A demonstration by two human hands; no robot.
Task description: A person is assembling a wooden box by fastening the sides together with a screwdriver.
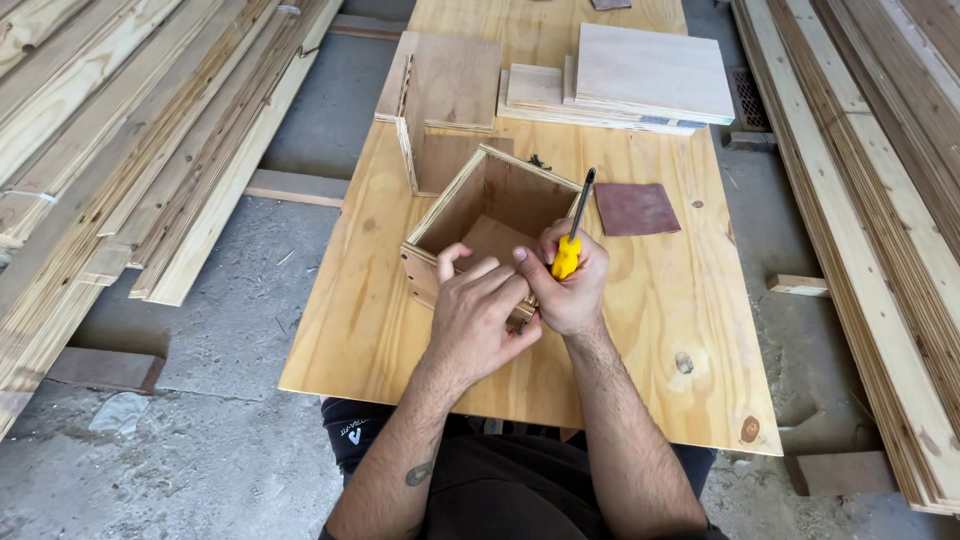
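Open plywood box sits mid-table, tilted diamond-wise to the person, its near corner right under both hands. Left hand lies over that near corner, fingers curled down on the top edge and thumb hooked inside, likely bracing the box so it won't slide. Right hand touches the left, just right of the corner, fingers wrapped tight round the yellow handle of a screwdriver; black shaft sticks up and away from the box, tip not engaged with anything visible. Small dark dots on the box's left face, probably screw or nail holes. Box walls are thin flat ply, raw edges showing layers, no lid. Right of the box lies a square of reddish-brown sandpaper, flat, matte. Behind the box: a half-built ply piece and a stack of cut ply panels. Table is pale knotty ply. Planks stacked far left and right of the box.
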